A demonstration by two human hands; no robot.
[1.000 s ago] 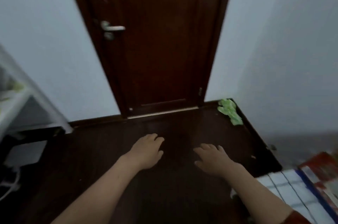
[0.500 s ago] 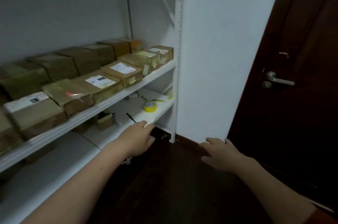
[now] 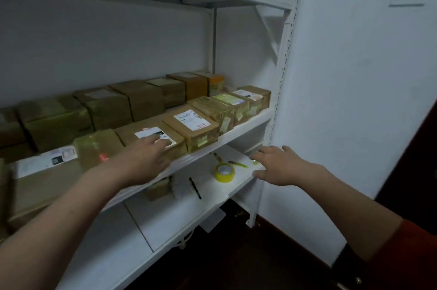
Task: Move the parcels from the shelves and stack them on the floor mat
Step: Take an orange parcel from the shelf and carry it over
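My L hand (image 3: 144, 159) reaches flat, fingers straight, over a labelled parcel (image 3: 139, 133) at the mid shelf (image 3: 246, 124) front edge, gripping nothing; R hand (image 3: 279, 166) spread, empty, by the lower shelf (image 3: 212, 191) front-right corner.

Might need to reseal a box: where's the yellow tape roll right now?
In the head view, the yellow tape roll lies on the lower shelf, right of centre, between a black pen and the right hand.
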